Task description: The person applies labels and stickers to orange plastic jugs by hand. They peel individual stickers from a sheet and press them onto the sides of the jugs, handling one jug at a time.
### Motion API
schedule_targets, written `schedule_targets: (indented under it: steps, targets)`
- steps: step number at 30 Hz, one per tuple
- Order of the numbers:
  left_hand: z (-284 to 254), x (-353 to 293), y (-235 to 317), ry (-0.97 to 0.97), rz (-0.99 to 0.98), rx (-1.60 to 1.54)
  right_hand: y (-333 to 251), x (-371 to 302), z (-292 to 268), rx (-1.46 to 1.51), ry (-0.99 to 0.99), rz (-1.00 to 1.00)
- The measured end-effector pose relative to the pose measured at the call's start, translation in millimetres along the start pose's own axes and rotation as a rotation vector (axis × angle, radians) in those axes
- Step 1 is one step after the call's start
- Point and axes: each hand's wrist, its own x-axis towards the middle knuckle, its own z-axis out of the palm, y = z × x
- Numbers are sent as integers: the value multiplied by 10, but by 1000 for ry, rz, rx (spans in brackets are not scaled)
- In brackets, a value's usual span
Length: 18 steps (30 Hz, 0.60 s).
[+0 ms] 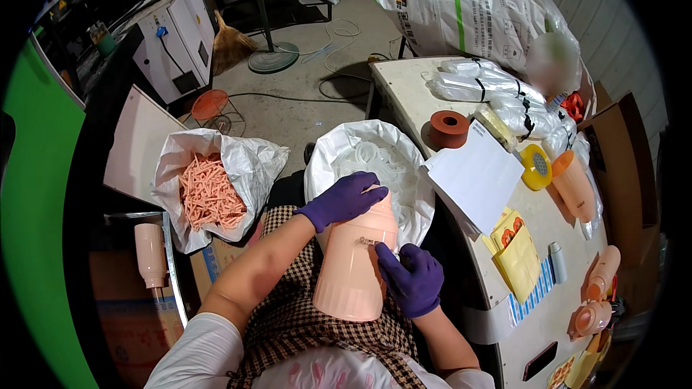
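A large peach plastic bottle (353, 266) lies tilted over my lap, its wide base toward me and its narrower neck away. My left hand (347, 198), in a purple glove, grips it over the neck end. On the bottle's right side is my right hand (412, 279), gloved in purple too, with fingers curled and the thumb along the bottle wall. Whatever those fingers hold, if anything, is hidden. Just beyond the neck stands a white sack (324, 155) of translucent plastic rings (367, 153).
To the left, another white sack (263, 155) holds thin peach plastic pieces (209, 191). A peach bottle (150, 252) stands further left. On the right-hand table (461, 158) are brown tape (448, 130), white paper (476, 176), yellow tape (535, 167), yellow packets (517, 259) and peach containers (573, 186).
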Motion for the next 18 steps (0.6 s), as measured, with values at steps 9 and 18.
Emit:
schedule_targets:
  steps: [9, 18]
  targets:
    - [-211, -101, 149, -337, 91, 135, 11, -52, -80, -94, -261, 60]
    - [-637, -431, 6, -395, 39, -292, 1181, -350, -429, -336, -222, 544]
